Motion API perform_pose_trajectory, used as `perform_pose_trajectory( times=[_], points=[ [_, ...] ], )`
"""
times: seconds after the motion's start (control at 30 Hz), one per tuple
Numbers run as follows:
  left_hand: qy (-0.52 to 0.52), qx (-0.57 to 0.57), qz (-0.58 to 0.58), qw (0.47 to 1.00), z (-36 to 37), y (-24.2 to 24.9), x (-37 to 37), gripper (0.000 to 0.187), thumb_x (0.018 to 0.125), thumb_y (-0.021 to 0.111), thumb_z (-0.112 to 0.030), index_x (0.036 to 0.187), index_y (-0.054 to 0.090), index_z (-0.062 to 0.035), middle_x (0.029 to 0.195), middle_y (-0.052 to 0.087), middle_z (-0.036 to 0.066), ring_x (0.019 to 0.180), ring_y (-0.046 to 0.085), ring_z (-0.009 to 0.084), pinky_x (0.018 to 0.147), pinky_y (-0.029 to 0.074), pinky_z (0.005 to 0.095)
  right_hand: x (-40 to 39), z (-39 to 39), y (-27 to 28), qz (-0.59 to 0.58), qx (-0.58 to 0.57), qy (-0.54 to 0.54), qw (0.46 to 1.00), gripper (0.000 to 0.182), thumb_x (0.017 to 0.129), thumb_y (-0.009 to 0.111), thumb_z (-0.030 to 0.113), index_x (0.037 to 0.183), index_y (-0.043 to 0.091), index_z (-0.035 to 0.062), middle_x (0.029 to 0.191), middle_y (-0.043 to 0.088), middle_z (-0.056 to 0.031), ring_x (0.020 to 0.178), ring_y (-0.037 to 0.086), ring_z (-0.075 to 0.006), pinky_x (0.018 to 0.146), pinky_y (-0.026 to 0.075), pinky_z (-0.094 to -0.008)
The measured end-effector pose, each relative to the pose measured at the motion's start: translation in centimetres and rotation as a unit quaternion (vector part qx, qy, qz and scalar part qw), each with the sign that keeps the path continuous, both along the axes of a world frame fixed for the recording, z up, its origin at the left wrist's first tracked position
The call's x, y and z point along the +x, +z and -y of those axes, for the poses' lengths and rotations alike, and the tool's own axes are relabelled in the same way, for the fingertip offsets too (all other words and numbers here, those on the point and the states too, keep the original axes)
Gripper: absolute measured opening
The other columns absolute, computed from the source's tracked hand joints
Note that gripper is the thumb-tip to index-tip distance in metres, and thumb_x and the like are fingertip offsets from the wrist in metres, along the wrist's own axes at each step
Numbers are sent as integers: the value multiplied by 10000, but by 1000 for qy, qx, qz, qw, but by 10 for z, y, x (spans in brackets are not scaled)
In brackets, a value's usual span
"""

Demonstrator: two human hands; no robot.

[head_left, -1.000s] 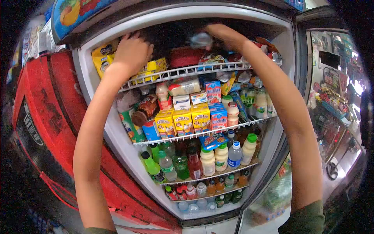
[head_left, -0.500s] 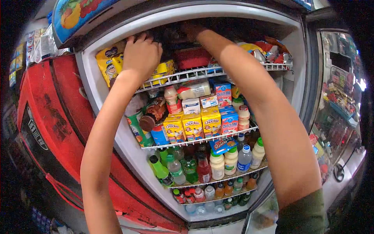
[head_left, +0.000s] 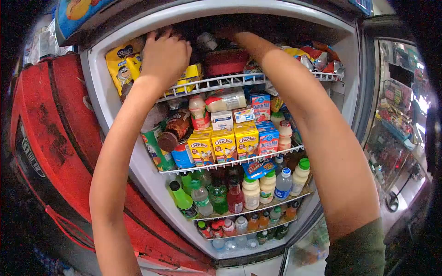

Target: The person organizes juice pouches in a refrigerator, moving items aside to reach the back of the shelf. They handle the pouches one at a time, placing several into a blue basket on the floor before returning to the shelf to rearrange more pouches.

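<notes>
Left hand [head_left: 166,57], fingers slightly apart, reaches above yellow boxes [head_left: 189,78]; right hand [head_left: 229,37], fingers too shadowed to tell, is near a pale packet [head_left: 207,41].

We look from a single camera worn on the person's head, facing forward and down into an open refrigerator [head_left: 207,13]. We are close to it, so its frame spans most of our view, with the top shelf [head_left: 221,83] high up and the lower shelves [head_left: 258,209] farther from us. The left arm [head_left: 110,184] and right arm [head_left: 331,161] rise from the bottom edge, nearest us. Our wide, round view bends straight lines and takes in a red cabinet [head_left: 60,124] on one side.
</notes>
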State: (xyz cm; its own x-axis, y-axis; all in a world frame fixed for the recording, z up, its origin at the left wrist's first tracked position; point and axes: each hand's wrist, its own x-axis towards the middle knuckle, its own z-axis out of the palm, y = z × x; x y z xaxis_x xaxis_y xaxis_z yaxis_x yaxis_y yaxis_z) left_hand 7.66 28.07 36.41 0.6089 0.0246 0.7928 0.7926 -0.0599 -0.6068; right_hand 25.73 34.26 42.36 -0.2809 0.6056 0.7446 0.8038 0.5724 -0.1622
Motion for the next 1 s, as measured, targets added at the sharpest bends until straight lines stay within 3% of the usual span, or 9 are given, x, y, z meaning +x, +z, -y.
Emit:
perform_pose_trajectory(
  times=[0.17, 0.4, 0.47, 0.57, 0.77, 0.87, 0.97, 1.0],
  points=[
    [-40, 39, -4, 998, -7, -1, -6, 346, 956, 447, -259, 859, 695, -39, 974, 678, 143, 1062, 596, 328, 972, 377, 513, 15, -12, 17, 115, 50, -82, 989, 521, 857, 653, 384, 1303, 519, 150, 1302, 554, -133, 1204, 520, -291, 1000, 434, -511],
    [-12, -19, -5, 1000, 2, -2, -2, 339, 957, 444, -255, 877, 692, -39, 1026, 677, 138, 1063, 597, 315, 972, 374, 533, 26, -10, 10, 273, 110, -193, 936, 559, 845, 668, 385, 1329, 502, 158, 1334, 537, -133, 1241, 498, -293, 1018, 416, -508],
    [2, -21, -1, 1000, 2, -1, -2, 335, 956, 445, -254, 880, 690, -39, 1027, 677, 137, 1066, 595, 314, 968, 377, 535, 43, -65, 12, 254, 134, -175, 942, 568, 837, 663, 375, 1326, 510, 128, 1345, 528, -144, 1232, 495, -304, 1037, 396, -486],
    [-33, 19, -3, 999, -4, -1, -4, 332, 956, 445, -252, 880, 687, -38, 1013, 675, 135, 1063, 596, 317, 962, 383, 536, 50, -77, 18, 238, 158, -160, 945, 579, 829, 658, 365, 1323, 518, 97, 1356, 519, -156, 1223, 492, -315, 1055, 375, -464],
    [-51, 18, -3, 999, -4, 2, -3, 342, 953, 441, -247, 843, 691, -42, 964, 681, 140, 1044, 603, 311, 971, 381, 521, 81, -39, 16, 242, 168, -176, 939, 584, 828, 659, 365, 1322, 517, 90, 1355, 519, -161, 1222, 493, -316, 1057, 373, -464],
    [8, -56, -17, 998, 14, 4, 2, 353, 947, 435, -242, 782, 691, -64, 846, 679, 148, 959, 622, 301, 969, 377, 500, 69, -24, 25, 244, 180, -186, 935, 586, 827, 659, 366, 1322, 516, 87, 1354, 518, -164, 1221, 493, -316, 1057, 372, -464],
    [-6, -24, -30, 999, 4, 4, 0, 353, 946, 436, -246, 779, 688, -63, 841, 675, 148, 934, 626, 300, 954, 381, 504, 50, -11, 24, 247, 193, -189, 931, 588, 826, 660, 366, 1322, 515, 84, 1353, 518, -166, 1221, 494, -317, 1058, 371, -463],
    [45, -88, -9, 995, 9, 7, 4, 246, 862, 506, -227, 850, 730, -127, 973, 687, 145, 1059, 624, 316, 1004, 369, 527, 40, -10, 21, 248, 197, -186, 930, 589, 826, 660, 366, 1322, 515, 83, 1353, 518, -167, 1221, 494, -317, 1058, 371, -463]
  ],
)
